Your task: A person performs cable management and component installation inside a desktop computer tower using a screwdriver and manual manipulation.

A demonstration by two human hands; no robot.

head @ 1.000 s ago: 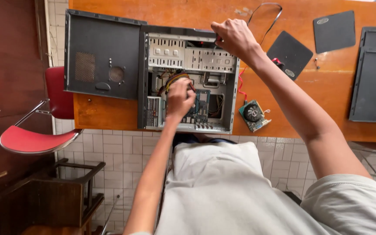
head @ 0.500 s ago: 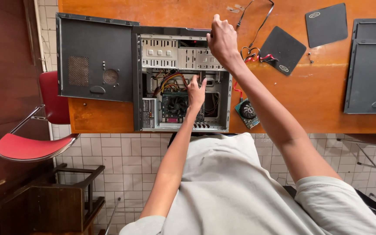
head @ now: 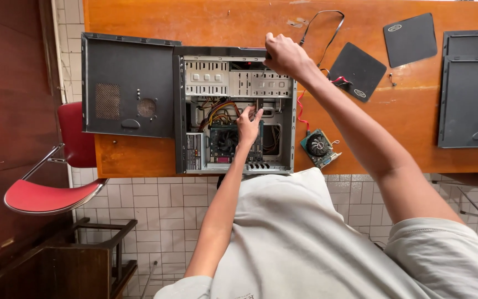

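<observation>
Far to the left a red chair point(head: 56, 191) stands on the tiled floor, just off the edge of the orange wooden counter point(head: 206, 25). On the counter's left part lies a black side panel point(head: 128, 83), flat, its right edge touching the open computer case point(head: 236, 111). The case lies on its side with the inside facing up: a pale metal drive cage fills the upper part, a bundle of coloured wires sits below it, and a dark fan point(head: 225, 143) sits on the board near the lower middle.

The person leans over the counter in a light grey shirt. The left hand point(head: 248, 124) reaches down inside the case, just right of the fan, fingers spread and loose, fingertips touching the parts by the wires; it grips nothing that I can see. The right hand point(head: 284, 55) is curled over the case's top right corner, clenched on the rim there; whether something small is pinched in it I cannot tell.

Right of the case a small card with a round fan point(head: 319, 147) lies near the counter's front edge. Further up a thin cable point(head: 327, 33) loops across the wood. Two dark square pads point(head: 357, 71) point(head: 410, 39) lie beyond it, and at the far right two more black panels point(head: 471, 88) rest flat.
</observation>
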